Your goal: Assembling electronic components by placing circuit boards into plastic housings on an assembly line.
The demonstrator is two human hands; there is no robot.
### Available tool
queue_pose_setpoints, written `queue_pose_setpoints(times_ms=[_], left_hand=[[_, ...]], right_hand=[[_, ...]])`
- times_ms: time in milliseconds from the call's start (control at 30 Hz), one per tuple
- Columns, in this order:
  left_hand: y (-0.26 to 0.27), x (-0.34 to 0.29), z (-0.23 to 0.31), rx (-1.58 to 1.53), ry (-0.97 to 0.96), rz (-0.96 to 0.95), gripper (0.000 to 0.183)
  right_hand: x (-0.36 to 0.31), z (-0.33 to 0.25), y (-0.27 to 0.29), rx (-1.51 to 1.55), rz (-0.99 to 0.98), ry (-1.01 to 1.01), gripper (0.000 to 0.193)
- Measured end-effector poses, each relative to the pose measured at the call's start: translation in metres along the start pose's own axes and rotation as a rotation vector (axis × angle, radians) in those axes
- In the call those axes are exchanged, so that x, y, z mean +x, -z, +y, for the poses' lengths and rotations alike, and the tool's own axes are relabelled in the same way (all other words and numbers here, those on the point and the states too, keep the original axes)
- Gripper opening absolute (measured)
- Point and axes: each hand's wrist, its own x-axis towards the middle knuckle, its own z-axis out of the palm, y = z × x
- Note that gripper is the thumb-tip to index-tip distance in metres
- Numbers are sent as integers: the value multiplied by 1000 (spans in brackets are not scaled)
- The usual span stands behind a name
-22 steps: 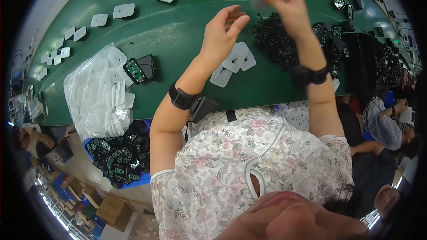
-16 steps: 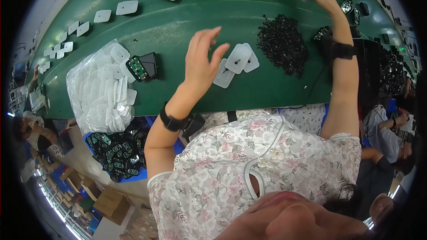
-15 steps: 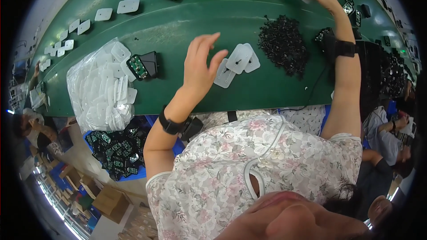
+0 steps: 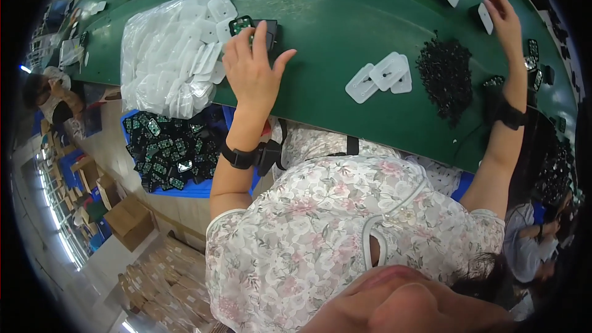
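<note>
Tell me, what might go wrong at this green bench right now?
The left hand reaches for a black part beside the heaped bag of white covers, so it might nudge some off the edge. The right hand stretches far to a white cover; its forearm could brush the black pile.

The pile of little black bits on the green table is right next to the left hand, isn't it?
Not quite. The head view shows the pile of little black bits on the green table nearer the right hand. The left hand is by the bag of white parts.

Cardboard boxes (image 4: pixel 126 219) on workshop floor
</note>
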Motion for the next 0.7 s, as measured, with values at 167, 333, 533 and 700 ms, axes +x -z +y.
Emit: queue_pose_setpoints(times_ms=[167, 333, 533, 700], left_hand=[[-20, 0, -1, -36, -71, 49, 39], [-37, 7, 13, -290, -313, 51, 38], [-14, -13, 17, -424, -309, 98, 34], [-1, -36, 55, -566, -191, -125, 55]], right_hand=[[-59, -141, -72, -148, -320, 493, 30], [-73, -157, -109, -177, -389, 463, 32], [-61, -210, -186, -138, -216, 861, 50], [-25, -217, -230, -110, -371, 940, 49]])
